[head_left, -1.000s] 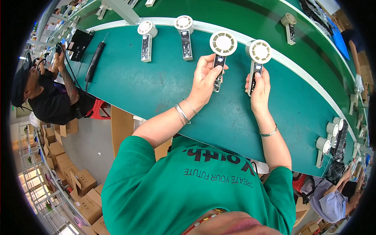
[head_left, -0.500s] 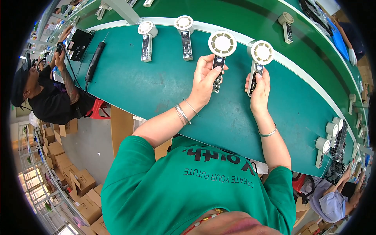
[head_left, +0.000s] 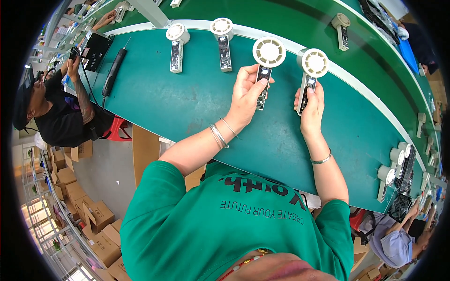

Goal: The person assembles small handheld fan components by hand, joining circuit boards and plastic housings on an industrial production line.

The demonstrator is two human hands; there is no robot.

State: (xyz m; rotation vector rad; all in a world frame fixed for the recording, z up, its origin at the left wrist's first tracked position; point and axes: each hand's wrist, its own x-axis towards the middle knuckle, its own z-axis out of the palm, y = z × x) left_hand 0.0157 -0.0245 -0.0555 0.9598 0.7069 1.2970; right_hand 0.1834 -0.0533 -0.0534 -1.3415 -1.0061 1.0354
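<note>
My left hand point(head_left: 246, 96) is closed around the handle of a white handheld fan point(head_left: 269, 51), its thumb pressed on the exposed circuit board. The fan's round slotted head points away from me. Beside it, my right hand point(head_left: 311, 107) grips a second handheld fan point(head_left: 315, 62) the same way, thumb on its board. Both are held over the green table point(head_left: 187, 103), heads apart. Farther left, two similar fans, one point(head_left: 176, 47) and another point(head_left: 223, 44), lie with handles toward me and boards showing.
A dark electric screwdriver point(head_left: 114, 72) lies at the left, near a black box point(head_left: 95, 50) and a co-worker point(head_left: 61, 105). Several fans point(head_left: 386, 175) stand at the right end. Beyond a white rail point(head_left: 370, 96), a green belt point(head_left: 300, 23) carries another fan point(head_left: 342, 32).
The fan in my left hand has shifted slightly to the right. My right hand has barely moved. At the left, the co-worker's raised hand has left the black box.
</note>
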